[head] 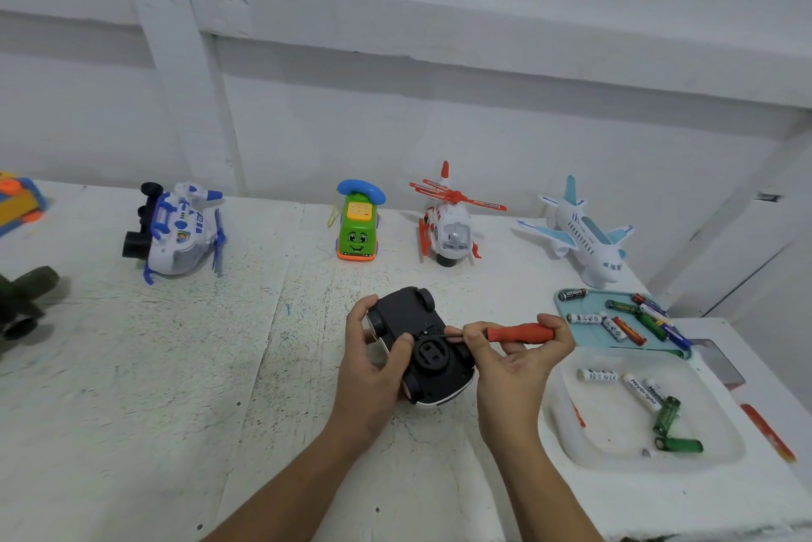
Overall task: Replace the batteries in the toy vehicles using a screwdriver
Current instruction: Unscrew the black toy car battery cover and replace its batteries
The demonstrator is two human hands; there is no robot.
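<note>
A toy car (428, 348) lies upside down on the white table, its black underside and wheels facing up. My left hand (373, 359) grips its left side, thumb across the chassis. My right hand (514, 359) holds a red-handled screwdriver (520, 332) nearly level, with the dark shaft pointing left and its tip on the car's underside near the round black part. A teal tray (679, 350) at the right holds several batteries (628, 321). In front of it a white tray (567, 423) holds several more batteries (646, 394).
Along the wall stand a blue-white helicopter (180, 233) tipped on its side, a green phone car (358, 222), a red-white helicopter (450, 220) and a white-blue plane (582, 233). A dark green toy (22, 304) and an orange-yellow toy (17, 200) sit at the left edge. A red stick (769, 431) lies far right.
</note>
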